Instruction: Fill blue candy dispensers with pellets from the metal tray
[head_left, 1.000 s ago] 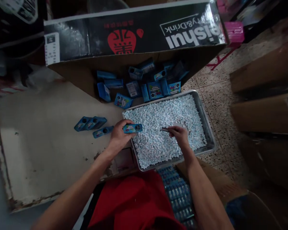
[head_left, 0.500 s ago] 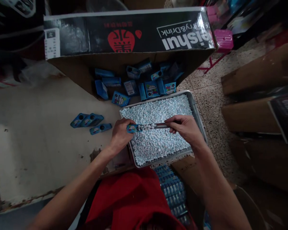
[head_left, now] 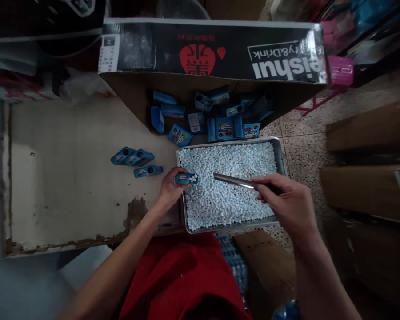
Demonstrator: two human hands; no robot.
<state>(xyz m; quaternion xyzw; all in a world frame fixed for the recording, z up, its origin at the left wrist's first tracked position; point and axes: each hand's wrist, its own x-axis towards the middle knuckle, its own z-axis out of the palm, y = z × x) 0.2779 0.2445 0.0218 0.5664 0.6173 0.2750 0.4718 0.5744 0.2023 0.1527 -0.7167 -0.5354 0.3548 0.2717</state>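
Note:
My left hand (head_left: pixel 171 190) is closed around a small blue candy box (head_left: pixel 184 178), held at the tray's left side. White candies show at the box's right end. In my right hand (head_left: pixel 286 198) is a narrow metal scoop (head_left: pixel 235 181), its tip pointing left over the candies and apart from the box. Beneath both lies a metal tray (head_left: pixel 281 156) full of small pale blue and white candies (head_left: pixel 226 206). To the left, several blue boxes (head_left: pixel 148 171) with dark round holes rest on the worn pale tabletop (head_left: pixel 63 178).
Behind the tray, a large cardboard box (head_left: pixel 236 53) lies with its opening towards me and several blue candy boxes (head_left: pixel 225 128) inside. Brown cartons (head_left: pixel 366 191) are stacked at right. A pink stool (head_left: pixel 340 73) stands beyond. Shrink-wrapped blue packs (head_left: pixel 235 262) lie below the tray.
The scoop has moved right, away from the candy box, and no longer carries its row of candies. Candies now sit at the box's end. The view has shifted left.

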